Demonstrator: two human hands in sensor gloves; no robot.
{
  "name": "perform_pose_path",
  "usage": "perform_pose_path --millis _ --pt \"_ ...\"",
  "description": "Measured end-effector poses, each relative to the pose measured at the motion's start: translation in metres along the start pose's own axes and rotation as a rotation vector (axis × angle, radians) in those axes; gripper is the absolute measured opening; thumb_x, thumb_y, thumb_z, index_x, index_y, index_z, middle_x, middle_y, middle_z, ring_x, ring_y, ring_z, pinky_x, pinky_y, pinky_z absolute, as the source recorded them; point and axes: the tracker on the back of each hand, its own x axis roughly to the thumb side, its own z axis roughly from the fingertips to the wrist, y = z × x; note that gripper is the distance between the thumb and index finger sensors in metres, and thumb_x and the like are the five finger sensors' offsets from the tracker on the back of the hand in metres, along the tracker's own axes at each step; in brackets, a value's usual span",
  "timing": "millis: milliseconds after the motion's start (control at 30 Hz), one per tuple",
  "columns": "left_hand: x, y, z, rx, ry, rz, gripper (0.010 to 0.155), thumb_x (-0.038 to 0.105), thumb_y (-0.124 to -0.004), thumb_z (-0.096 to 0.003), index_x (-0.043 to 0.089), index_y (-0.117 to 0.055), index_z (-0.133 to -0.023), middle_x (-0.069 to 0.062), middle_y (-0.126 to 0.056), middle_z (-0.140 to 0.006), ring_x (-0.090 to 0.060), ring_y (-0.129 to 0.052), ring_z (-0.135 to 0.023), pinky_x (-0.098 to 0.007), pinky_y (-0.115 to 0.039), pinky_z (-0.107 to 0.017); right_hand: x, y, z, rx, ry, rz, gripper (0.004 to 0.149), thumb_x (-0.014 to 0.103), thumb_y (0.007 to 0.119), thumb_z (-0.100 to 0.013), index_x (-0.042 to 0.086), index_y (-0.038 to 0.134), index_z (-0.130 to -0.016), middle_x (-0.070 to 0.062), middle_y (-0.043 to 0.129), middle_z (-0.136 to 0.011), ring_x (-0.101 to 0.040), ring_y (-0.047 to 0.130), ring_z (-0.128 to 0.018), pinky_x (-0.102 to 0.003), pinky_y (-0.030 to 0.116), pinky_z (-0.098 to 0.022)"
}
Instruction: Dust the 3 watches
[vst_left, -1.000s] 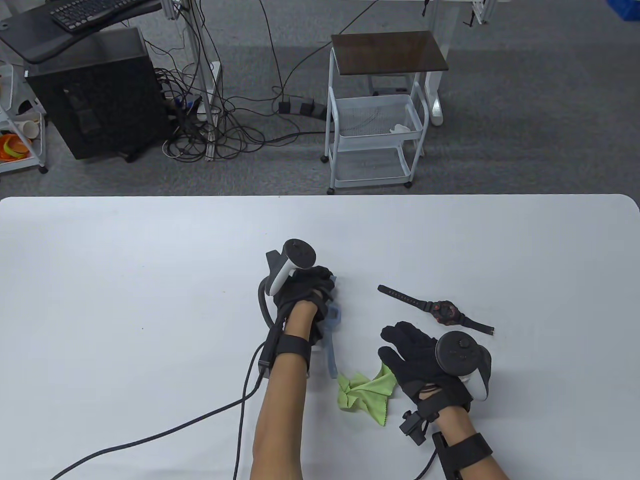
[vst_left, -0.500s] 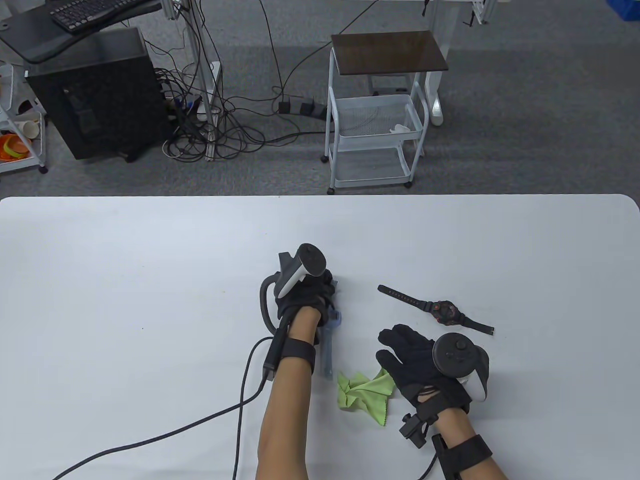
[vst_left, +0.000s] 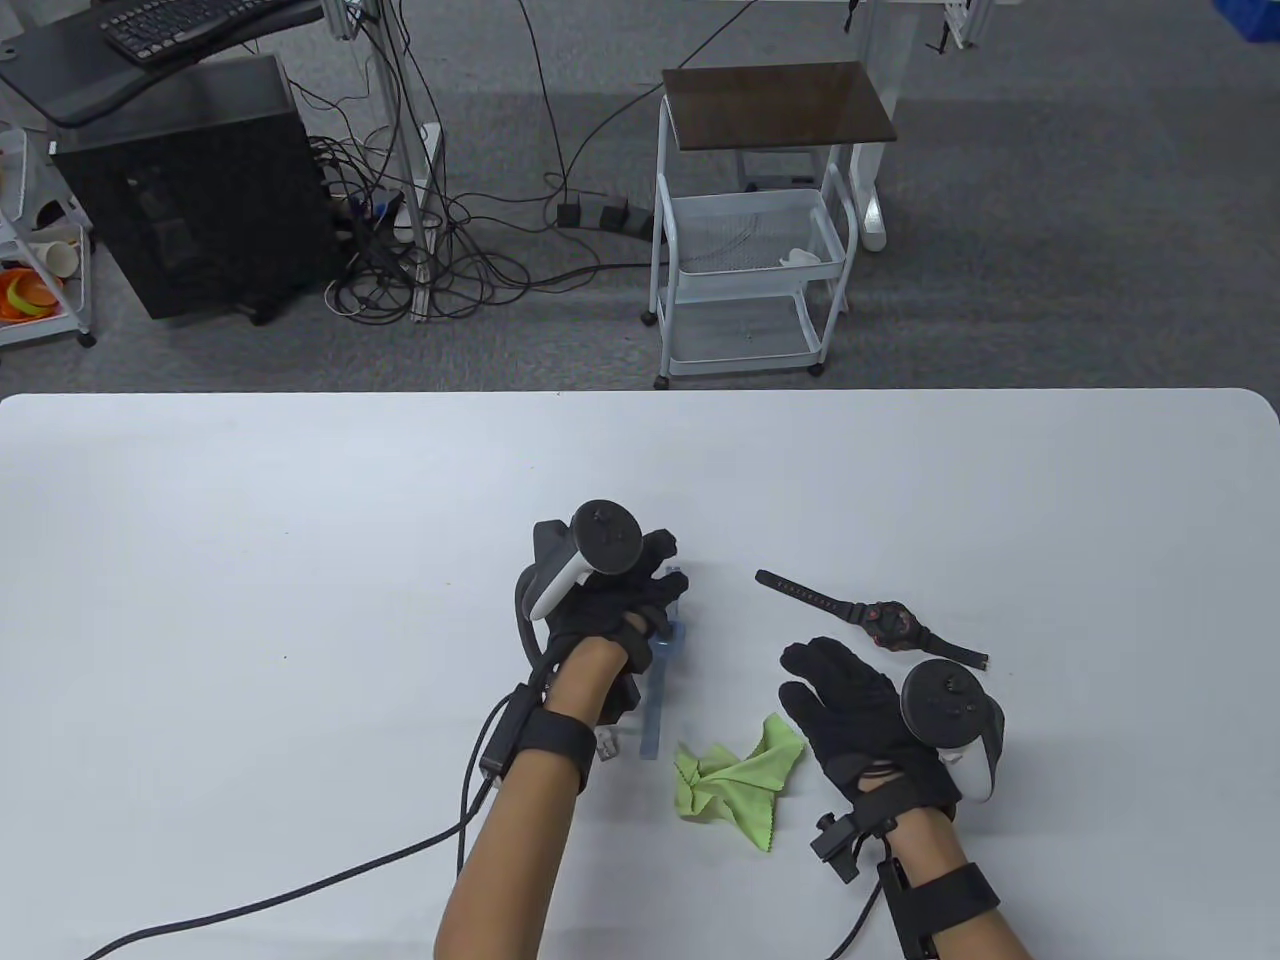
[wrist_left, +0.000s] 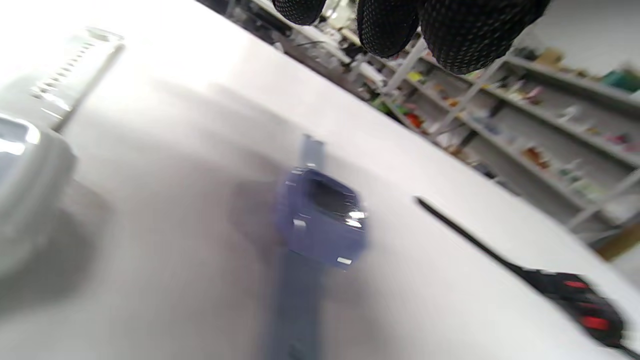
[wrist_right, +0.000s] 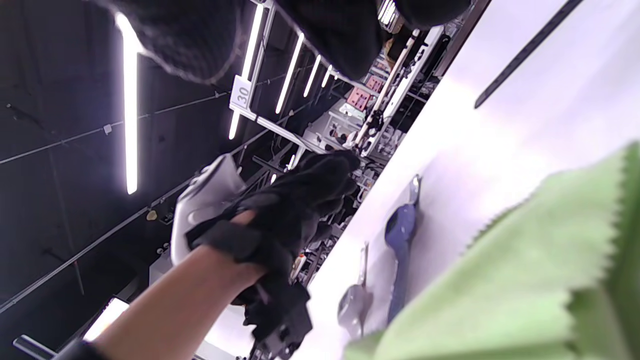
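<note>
A blue watch (vst_left: 655, 700) lies flat on the white table (vst_left: 300, 550); the left wrist view shows its face (wrist_left: 320, 220) free, with my fingertips (wrist_left: 385, 25) hanging above it. My left hand (vst_left: 640, 590) hovers over its upper end, fingers loose and holding nothing. A silver watch (vst_left: 608, 742) lies partly hidden beside my left wrist. A black and red watch (vst_left: 885, 622) lies to the right. A crumpled green cloth (vst_left: 735, 780) rests between my hands. My right hand (vst_left: 830, 680) floats just right of the cloth, fingers relaxed and empty.
A black cable (vst_left: 300, 880) trails from my left wrist across the table's near left. Beyond the far edge stand a white wire cart (vst_left: 750, 260) and a black computer tower (vst_left: 190, 190) on the floor.
The blue watch now lies flat on the table and my left hand has let it go, spreading its fingers. My right hand drifted right and away from the cloth.
</note>
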Motion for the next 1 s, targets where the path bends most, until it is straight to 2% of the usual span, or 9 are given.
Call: perform_pose_path --millis 67,333,500,600,767,833,1000 --pt "0.006 -0.001 0.014 -0.013 -0.053 0.025 0.064 0.056 -0.07 -0.0546 0.033 -0.05 -0.11 -0.01 -0.034 -0.119 -0.045 -0.022 -0.111 -0.068 -0.025 -0.074 -0.003 -0.001 0.0 -0.006 0.002 -0.007 0.077 0.056 0.071 -0.043 0.002 0.063 -0.097 -0.036 0.042 -0.103 -0.066 0.035 -0.088 -0.082 0.013 -0.049" --pt "0.022 -0.007 0.07 0.061 -0.231 0.156 0.063 0.056 -0.068 -0.0559 0.03 -0.05 -0.111 -0.011 -0.035 -0.119 -0.046 -0.022 -0.111 -0.068 -0.025 -0.074 -0.007 -0.011 0.001 -0.034 -0.063 -0.071 0.079 0.056 0.072 -0.043 0.003 0.056 -0.1 -0.036 0.041 -0.104 -0.066 0.034 -0.089 -0.082 0.015 -0.05" --pt "0.019 -0.011 0.098 0.11 -0.301 0.196 0.063 0.057 -0.067 -0.056 0.03 -0.051 -0.11 -0.011 -0.036 -0.119 -0.046 -0.022 -0.111 -0.069 -0.025 -0.074 -0.006 -0.022 0.001 -0.059 -0.093 -0.117 0.079 0.057 0.072 -0.043 0.004 0.056 -0.1 -0.036 0.041 -0.104 -0.066 0.033 -0.089 -0.082 0.015 -0.05" --pt "0.012 -0.015 0.107 0.129 -0.317 0.223 0.063 0.057 -0.067 -0.056 0.03 -0.052 -0.11 -0.011 -0.037 -0.119 -0.046 -0.023 -0.111 -0.069 -0.025 -0.074 -0.008 -0.025 0.001 -0.054 -0.091 -0.121 0.08 0.057 0.073 -0.043 0.004 0.055 -0.101 -0.035 0.04 -0.105 -0.066 0.032 -0.09 -0.082 0.015 -0.051" --pt "0.004 -0.024 0.108 0.095 -0.348 0.117 0.063 0.058 -0.069 -0.0555 0.028 -0.054 -0.109 -0.011 -0.039 -0.119 -0.046 -0.023 -0.112 -0.07 -0.023 -0.073 -0.013 -0.026 0.001 -0.051 -0.068 -0.128 0.08 0.057 0.072 -0.044 0.004 0.055 -0.1 -0.035 0.04 -0.105 -0.066 0.033 -0.09 -0.082 0.016 -0.05" --pt "0.006 -0.031 0.11 0.032 -0.368 0.028 0.063 0.058 -0.069 -0.0553 0.028 -0.056 -0.109 -0.01 -0.041 -0.119 -0.046 -0.023 -0.112 -0.07 -0.023 -0.073 -0.014 -0.025 0.001 -0.047 -0.059 -0.121 0.08 0.057 0.072 -0.044 0.004 0.055 -0.1 -0.036 0.04 -0.105 -0.066 0.033 -0.089 -0.082 0.016 -0.05" --pt "0.019 -0.047 0.116 -0.04 -0.422 -0.138 0.065 0.062 -0.073 -0.0529 0.029 -0.06 -0.107 -0.008 -0.044 -0.119 -0.046 -0.026 -0.113 -0.071 -0.023 -0.073 -0.015 -0.024 0.001 -0.033 -0.046 -0.104 0.079 0.057 0.072 -0.044 0.003 0.056 -0.1 -0.036 0.041 -0.104 -0.066 0.033 -0.089 -0.082 0.016 -0.05"
